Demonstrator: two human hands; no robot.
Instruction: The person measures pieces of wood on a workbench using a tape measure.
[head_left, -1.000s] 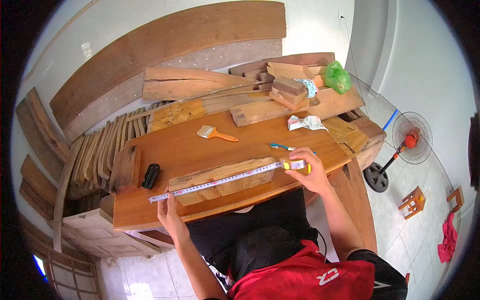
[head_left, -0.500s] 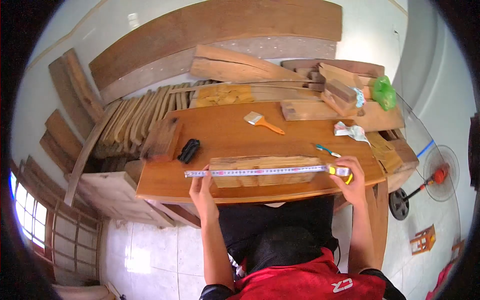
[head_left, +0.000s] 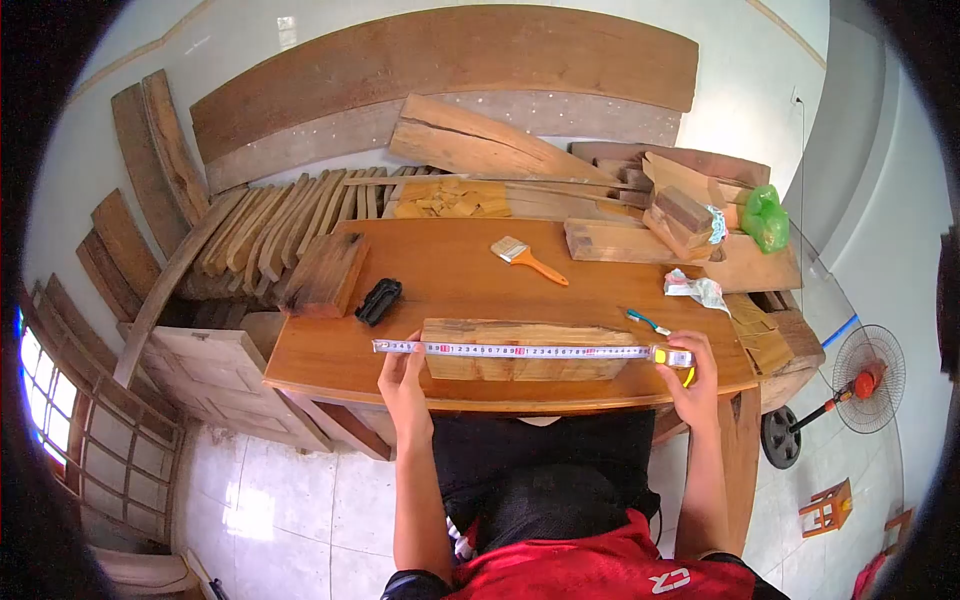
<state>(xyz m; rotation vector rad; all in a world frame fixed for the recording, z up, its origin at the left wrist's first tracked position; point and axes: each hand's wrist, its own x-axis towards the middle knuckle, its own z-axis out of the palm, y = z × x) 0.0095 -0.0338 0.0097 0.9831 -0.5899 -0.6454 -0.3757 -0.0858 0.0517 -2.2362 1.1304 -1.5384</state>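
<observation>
A tape measure point(head_left: 540, 351) is pulled out straight across a wooden block point(head_left: 525, 369) that lies near the table's front edge. Close to the free end, my left hand point(head_left: 404, 378) pinches the blade between thumb and fingers, left of the block. The yellow and silver case is gripped by my right hand point(head_left: 694, 378), just past the block's right end. A toothbrush-like teal tool point(head_left: 648, 321) lies beyond my right hand. Farther back on the table are an orange-handled paintbrush point(head_left: 530, 260) and a black object point(head_left: 379, 301), whose kind I cannot make out.
On the wooden table point(head_left: 450, 270) a dark block point(head_left: 326, 275) sits at the left and a crumpled wrapper point(head_left: 696, 289) at the right. Stacked boards point(head_left: 290, 225) line the back. A green plastic bag point(head_left: 766, 218) lies on planks. A fan point(head_left: 866, 385) stands at the right.
The view has shifted slightly, so the table appears a little lower. Both hands still hold the tape stretched over the block, in nearly the same place.
</observation>
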